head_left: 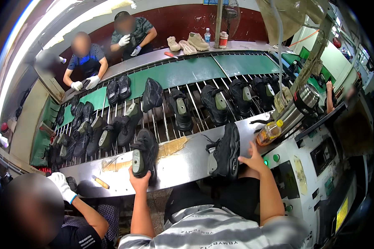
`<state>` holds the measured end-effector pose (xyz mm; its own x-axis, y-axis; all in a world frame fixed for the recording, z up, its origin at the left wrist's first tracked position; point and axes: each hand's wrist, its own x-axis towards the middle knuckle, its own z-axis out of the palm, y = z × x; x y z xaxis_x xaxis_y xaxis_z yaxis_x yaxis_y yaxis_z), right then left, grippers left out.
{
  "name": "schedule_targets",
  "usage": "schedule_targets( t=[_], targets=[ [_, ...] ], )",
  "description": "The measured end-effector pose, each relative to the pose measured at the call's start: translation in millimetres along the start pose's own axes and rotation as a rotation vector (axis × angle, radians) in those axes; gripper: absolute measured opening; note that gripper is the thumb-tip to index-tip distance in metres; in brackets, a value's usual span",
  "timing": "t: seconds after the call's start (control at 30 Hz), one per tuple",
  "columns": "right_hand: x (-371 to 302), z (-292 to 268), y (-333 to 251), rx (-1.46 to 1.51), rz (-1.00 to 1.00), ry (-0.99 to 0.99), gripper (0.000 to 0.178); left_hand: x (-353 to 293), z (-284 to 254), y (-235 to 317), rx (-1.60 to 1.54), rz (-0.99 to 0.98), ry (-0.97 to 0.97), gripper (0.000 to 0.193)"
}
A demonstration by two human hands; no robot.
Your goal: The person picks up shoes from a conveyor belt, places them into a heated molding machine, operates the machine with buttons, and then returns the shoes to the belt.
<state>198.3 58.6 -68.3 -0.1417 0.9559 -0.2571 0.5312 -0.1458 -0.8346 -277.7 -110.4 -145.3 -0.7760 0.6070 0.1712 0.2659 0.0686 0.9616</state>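
Note:
My left hand [140, 180] grips the heel end of a black shoe [146, 143] at the near edge of the metal ledge. A grey-green shoe last [136, 161] shows in that shoe's opening. Another black shoe [228, 151] rests on its side on the ledge to the right, its sole facing right and a grey last inside. Beside that sole is my right hand [254, 160], open with fingers apart; its thumb is close to the sole, and I cannot tell whether it touches.
Beyond the ledge runs a roller conveyor [156, 124] carrying several black shoes, with a green belt [183, 71] behind. A juice bottle [269, 133] and steel flask [301, 106] stand right, near a machine [305, 170]. A yellow-handled tool [100, 182] lies left. Co-workers sit opposite and at lower left.

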Motion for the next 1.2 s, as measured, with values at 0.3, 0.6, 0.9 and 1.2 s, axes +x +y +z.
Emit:
schedule_targets(
  t=[0.3,0.6,0.9,1.2],
  targets=[
    [31.9,50.7,8.8,0.634,0.394,-0.143,0.108,89.0,100.2,36.3,0.374,0.015,-0.042,0.067],
    [-44.0,33.2,22.3,1.049,0.362,-0.091,0.079,135.7,195.9,-17.2,0.289,0.024,0.026,0.079],
    [-183.9,-137.8,26.0,1.515,-0.136,0.511,0.075,162.7,203.4,-83.2,0.328,0.144,-0.11,0.094],
    [-142.4,-406.3,83.6,-0.003,0.368,1.409,0.101,30.7,207.0,-49.4,0.48,0.271,-0.216,0.051]
  ],
)
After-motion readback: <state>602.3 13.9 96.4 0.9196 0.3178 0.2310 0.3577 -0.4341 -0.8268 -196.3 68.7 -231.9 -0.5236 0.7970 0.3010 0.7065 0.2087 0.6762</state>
